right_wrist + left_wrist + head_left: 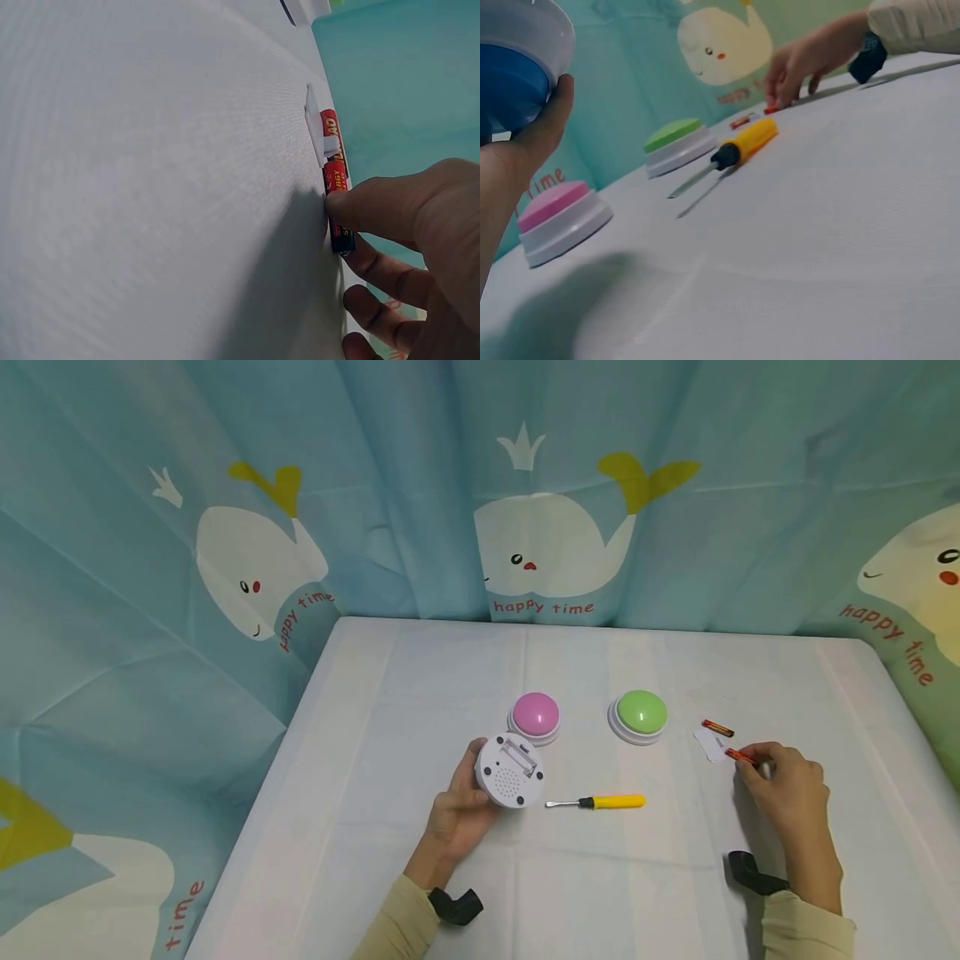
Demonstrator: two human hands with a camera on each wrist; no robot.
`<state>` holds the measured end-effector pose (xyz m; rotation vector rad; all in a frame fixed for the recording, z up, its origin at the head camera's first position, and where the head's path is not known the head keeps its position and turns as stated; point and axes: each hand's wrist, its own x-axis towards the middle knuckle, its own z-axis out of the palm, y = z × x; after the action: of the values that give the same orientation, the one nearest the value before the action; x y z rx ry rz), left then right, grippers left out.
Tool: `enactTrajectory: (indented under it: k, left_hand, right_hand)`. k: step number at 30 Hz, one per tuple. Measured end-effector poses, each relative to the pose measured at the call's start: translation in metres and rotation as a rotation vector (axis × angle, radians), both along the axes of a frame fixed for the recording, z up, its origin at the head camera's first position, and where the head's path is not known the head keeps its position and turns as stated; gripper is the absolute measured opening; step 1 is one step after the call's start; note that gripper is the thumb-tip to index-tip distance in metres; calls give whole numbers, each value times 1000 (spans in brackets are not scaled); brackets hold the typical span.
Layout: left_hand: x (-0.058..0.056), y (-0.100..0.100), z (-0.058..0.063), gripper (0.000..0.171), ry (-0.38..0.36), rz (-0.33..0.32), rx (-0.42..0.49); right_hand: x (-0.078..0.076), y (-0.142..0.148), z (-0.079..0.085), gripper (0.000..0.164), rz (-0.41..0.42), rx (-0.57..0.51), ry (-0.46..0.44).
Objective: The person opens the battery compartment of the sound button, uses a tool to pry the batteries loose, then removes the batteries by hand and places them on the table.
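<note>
My left hand point(457, 818) grips a round white push button point(510, 789) with its underside turned up, showing an uncovered battery slot, speaker holes and dark feet. Its blue dome point(510, 86) faces down in the left wrist view. At the right of the table, my right hand point(791, 789) pinches a red and black battery point(337, 206) between thumb and fingers, close to the tabletop. A second red battery point(717, 727) lies just beyond it, beside small white flat pieces point(708, 745).
A pink button point(536, 714) stands just behind the held one, and a green button point(642, 712) is to its right. The screwdriver point(615, 802) with a yellow handle lies between my hands on the white table point(420, 693). A whale-print curtain point(405, 527) hangs behind the table.
</note>
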<state>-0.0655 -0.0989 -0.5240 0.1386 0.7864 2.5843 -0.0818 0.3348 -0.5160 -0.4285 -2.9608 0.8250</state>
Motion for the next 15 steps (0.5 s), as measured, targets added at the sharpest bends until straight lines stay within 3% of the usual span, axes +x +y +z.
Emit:
enactTrajectory:
  k: [9, 15]
  left_hand:
    - [-7, -9, 3, 72, 29, 48, 18]
    - [-11, -14, 8, 84, 60, 55, -28]
  right_hand:
    - [3, -1, 9, 31, 20, -23, -16]
    - [2, -5, 16, 31, 57, -41, 59]
